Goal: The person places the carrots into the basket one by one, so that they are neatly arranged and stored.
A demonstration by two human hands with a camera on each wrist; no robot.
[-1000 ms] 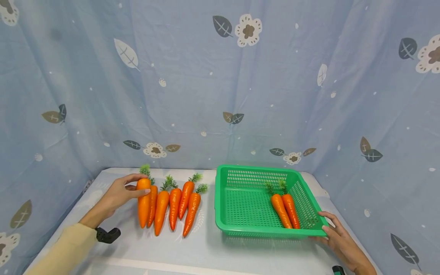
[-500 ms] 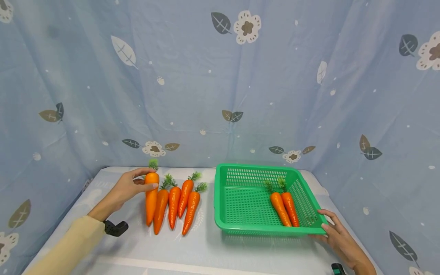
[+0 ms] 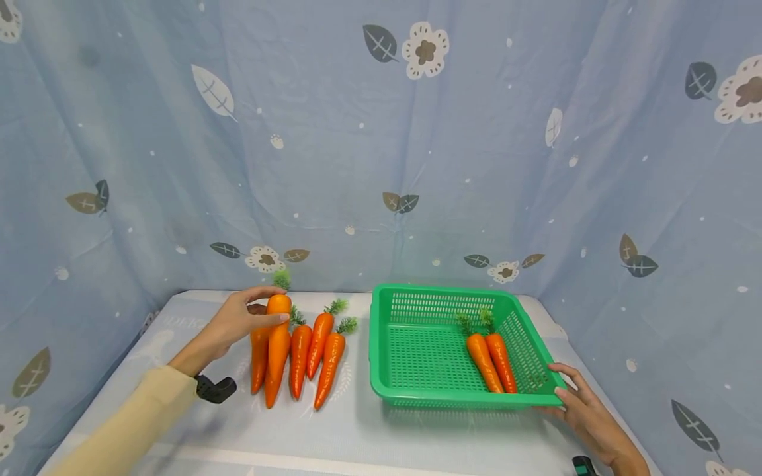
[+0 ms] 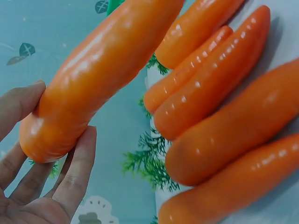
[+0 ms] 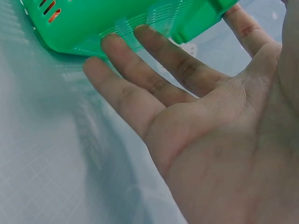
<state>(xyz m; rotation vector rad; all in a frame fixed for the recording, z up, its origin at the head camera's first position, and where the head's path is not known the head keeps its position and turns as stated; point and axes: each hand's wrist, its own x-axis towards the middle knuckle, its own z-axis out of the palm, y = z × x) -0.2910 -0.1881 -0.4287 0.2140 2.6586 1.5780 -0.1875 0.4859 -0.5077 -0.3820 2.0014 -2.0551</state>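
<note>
My left hand [image 3: 275,304] grips an orange carrot [image 3: 277,347] by its thick leafy end and holds it above a row of several carrots [image 3: 318,340] lying on the table. The left wrist view shows that carrot [image 4: 103,70] pinched between thumb and fingers [image 4: 79,158], with the row [image 4: 224,93] below it. A green plastic basket [image 3: 381,344] stands to the right and holds two carrots [image 3: 493,360] near its right wall. My right hand [image 3: 570,389] rests with straight fingers [image 5: 140,79] against the basket's near right corner [image 5: 117,23].
Blue cloth with leaves and flowers [image 3: 417,165] hangs behind and on both sides. The table [image 3: 357,436] has a pale cloth on it. A black wrist mount [image 3: 215,389] sits by my left sleeve.
My left hand has lifted the carrot from the row's left end and carried it rightward and a little higher. The right hand and basket have stayed put.
</note>
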